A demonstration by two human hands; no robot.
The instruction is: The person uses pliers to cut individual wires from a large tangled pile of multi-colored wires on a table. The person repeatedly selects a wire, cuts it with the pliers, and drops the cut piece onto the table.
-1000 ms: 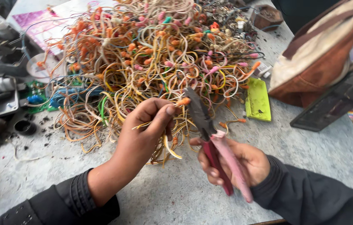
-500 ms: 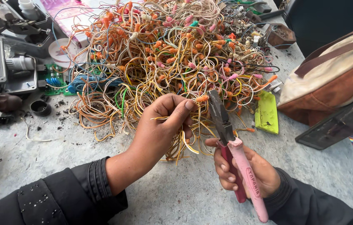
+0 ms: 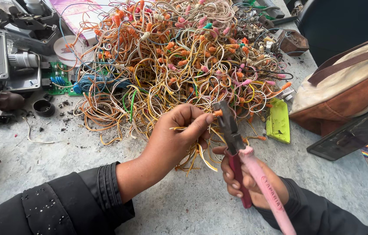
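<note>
My left hand (image 3: 173, 139) pinches a thin yellowish wire with an orange end cap (image 3: 217, 113) between thumb and forefinger. More loose wire strands hang below that hand. My right hand (image 3: 249, 182) grips pliers (image 3: 236, 143) with one pink and one dark red handle. The grey jaws of the pliers close around the orange cap right beside my left fingertips. Behind both hands lies a big tangled heap of orange, yellow, white and pink wires (image 3: 179, 56) on a grey worktable (image 3: 53, 165).
Grey machine housings and black parts (image 3: 5, 61) sit at the left, beside a green circuit board (image 3: 58, 80). A flat green piece (image 3: 279, 122) lies right of the heap. A tan and brown bag (image 3: 345, 87) and a dark flat slab (image 3: 351, 135) occupy the right side.
The view has shifted so the heap sits higher and farther left. Both hands stay together, and the plier jaws have closed in on the orange cap held by my left fingers.
</note>
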